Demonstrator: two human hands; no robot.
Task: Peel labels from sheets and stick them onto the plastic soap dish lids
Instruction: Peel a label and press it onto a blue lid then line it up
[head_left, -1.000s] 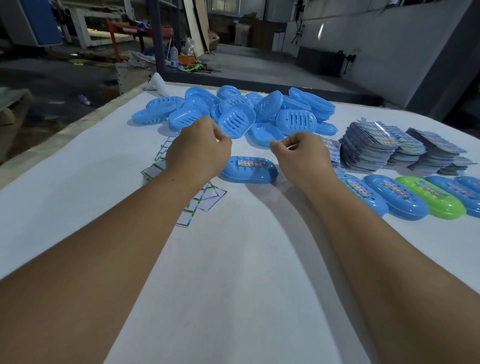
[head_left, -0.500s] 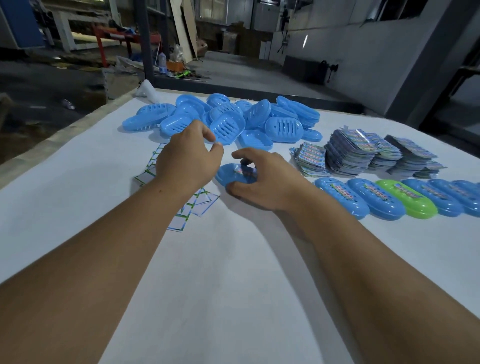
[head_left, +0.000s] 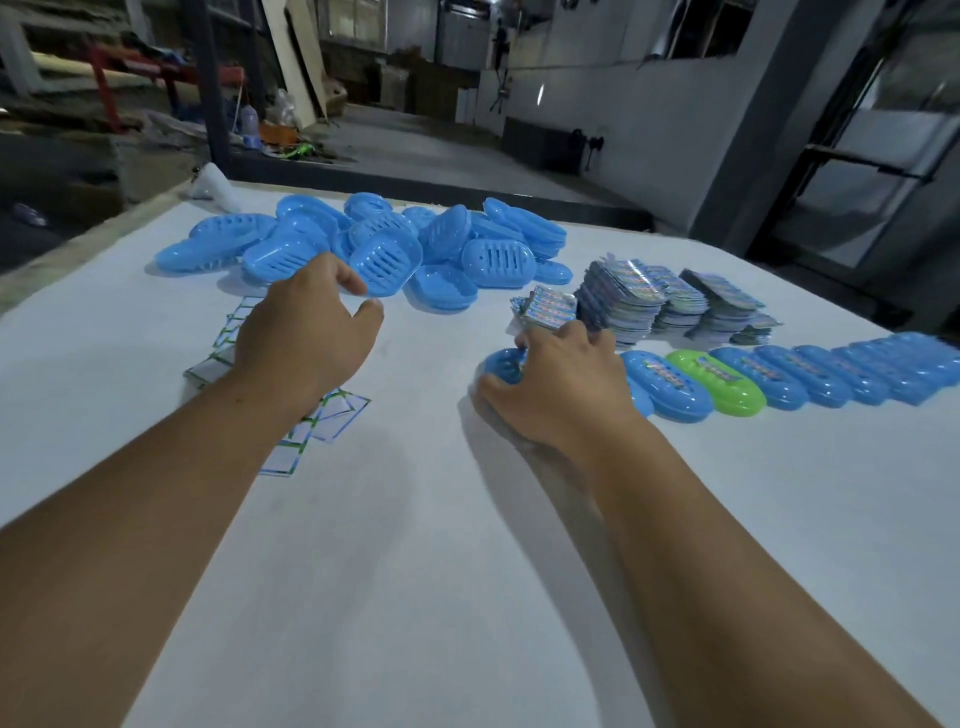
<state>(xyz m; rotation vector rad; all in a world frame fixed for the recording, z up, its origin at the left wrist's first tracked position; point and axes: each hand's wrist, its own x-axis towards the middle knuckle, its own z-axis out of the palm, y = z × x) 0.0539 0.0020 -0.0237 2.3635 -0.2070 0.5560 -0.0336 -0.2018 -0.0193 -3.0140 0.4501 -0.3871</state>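
Left to right: spent backing sheets (head_left: 317, 423) lie under the left forearm. The left hand (head_left: 306, 332), fingers relaxed and holding nothing, reaches toward the heap of unlabelled lids (head_left: 384, 249). The right hand (head_left: 558, 384) grasps a blue lid (head_left: 500, 364), setting it at the left end of the labelled row (head_left: 789, 376). Good practice: butt it squarely against its neighbour, label upward, before letting go; label sheets (head_left: 649, 301) wait behind.

We can't read a word here: the labels (head_left: 670, 372) on the row of lids (head_left: 779, 376) at right and the label sheets (head_left: 623, 301) behind show only colourful blur.
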